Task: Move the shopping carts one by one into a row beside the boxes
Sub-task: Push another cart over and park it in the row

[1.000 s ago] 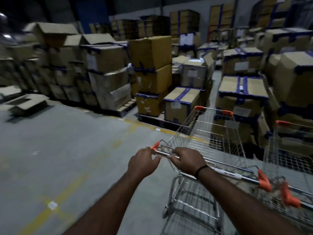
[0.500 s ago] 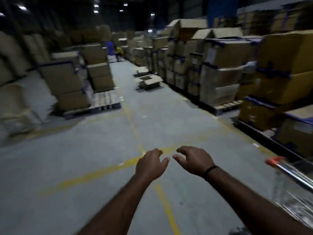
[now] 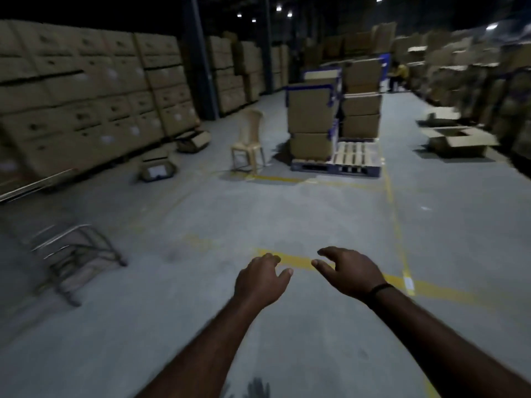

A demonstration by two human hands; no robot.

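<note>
Head view: both forearms reach forward and slightly down over the grey concrete floor (image 3: 201, 326), palms facing the floor. The left hand (image 3: 260, 280) is relaxed, its fingers loosely bent and apart, gripping nothing. The right hand (image 3: 349, 271), with a thin black wristband (image 3: 379, 288) behind it, is likewise spread, thumb and fingers parted and empty. The two hands hang near each other without touching, above a yellow painted floor line (image 3: 298, 261).

Toward the left edge of the floor stands a bare metal tube frame (image 3: 74, 259), heavily blurred; it may be a shopping cart, but I cannot tell. Behind it, along the left edge, rises a tall wall of brown cardboard boxes (image 3: 86, 96), closed and stacked in rows. Two small cartons (image 3: 156, 168) lie on the floor at its foot.

Farther down the middle of the floor, a beige plastic chair (image 3: 248, 142) stands just beside a blue-edged wooden pallet (image 3: 353, 156) that carries a stack of brown boxes with blue tape (image 3: 310, 116); the near right part of the pallet is bare slats. Near the right edge of the floor lies an open cardboard box with flaps spread (image 3: 457, 140); its inside is dark and its contents cannot be made out. More box stacks line the right edge, blurred.
</note>
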